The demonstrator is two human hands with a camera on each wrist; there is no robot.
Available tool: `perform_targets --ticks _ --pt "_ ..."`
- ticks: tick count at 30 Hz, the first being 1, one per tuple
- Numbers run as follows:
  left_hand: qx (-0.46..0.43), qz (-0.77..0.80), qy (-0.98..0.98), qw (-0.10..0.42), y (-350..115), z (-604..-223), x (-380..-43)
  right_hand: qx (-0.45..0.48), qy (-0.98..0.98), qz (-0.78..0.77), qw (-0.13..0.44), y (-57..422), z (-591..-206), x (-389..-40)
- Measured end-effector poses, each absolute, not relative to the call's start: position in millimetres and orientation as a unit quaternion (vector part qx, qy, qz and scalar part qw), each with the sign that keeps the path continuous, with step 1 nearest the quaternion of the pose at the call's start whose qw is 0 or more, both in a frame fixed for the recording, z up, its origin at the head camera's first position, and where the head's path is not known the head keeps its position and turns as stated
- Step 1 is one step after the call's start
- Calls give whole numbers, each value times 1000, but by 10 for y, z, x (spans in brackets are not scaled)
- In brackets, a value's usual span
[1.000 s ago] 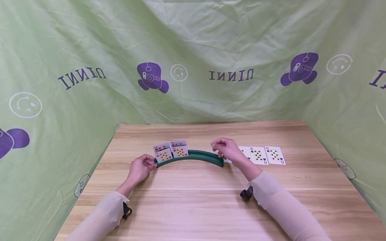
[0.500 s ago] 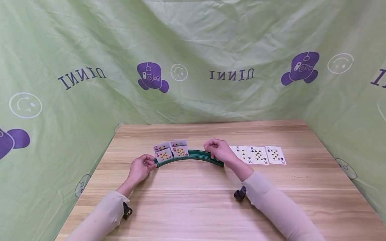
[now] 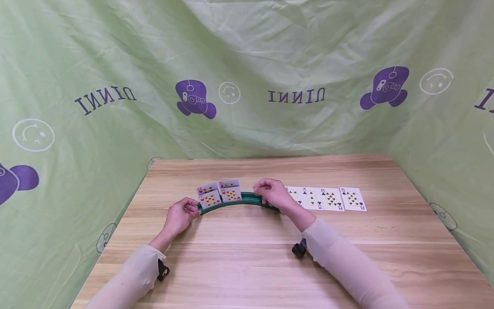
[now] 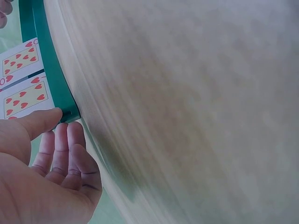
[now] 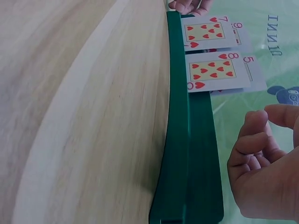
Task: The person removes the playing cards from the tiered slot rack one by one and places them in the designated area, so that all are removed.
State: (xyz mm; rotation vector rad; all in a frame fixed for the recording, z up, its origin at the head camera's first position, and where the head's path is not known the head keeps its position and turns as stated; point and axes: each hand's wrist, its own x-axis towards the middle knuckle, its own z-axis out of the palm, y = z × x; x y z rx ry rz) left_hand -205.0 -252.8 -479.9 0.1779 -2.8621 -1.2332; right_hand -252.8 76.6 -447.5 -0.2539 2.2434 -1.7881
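A curved green card holder (image 3: 251, 198) lies on the table. At its left end a 7 of hearts (image 3: 209, 199) and an 8 of hearts (image 3: 231, 194) stand in front, with a 9 (image 3: 207, 188) and a 5 (image 3: 228, 183) behind them. My left hand (image 3: 179, 218) pinches that end, thumb on the front face in the left wrist view. Over the holder's right part is my right hand (image 3: 275, 195), fingers loosely curled and thumb tip close to the index fingertip. Nothing shows between them in the right wrist view (image 5: 266, 163).
Right of the holder, several black-suit playing cards lie face up in a row, among them a 3 (image 3: 311, 198) and an 8 (image 3: 353, 199). The wooden table (image 3: 239, 257) is bounded at the back and sides by a green printed curtain (image 3: 247, 120).
My right hand has moved left along the holder, uncovering more of the leftmost cards in the row. The left hand and the cards in the holder stay put.
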Motion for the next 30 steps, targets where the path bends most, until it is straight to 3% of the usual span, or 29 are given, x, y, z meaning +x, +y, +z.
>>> perform_targets --ticks 30 --pt "53 -393 -918 13 -2522 -4811 -2060 -81 782 -608 113 404 -4541 -2592"
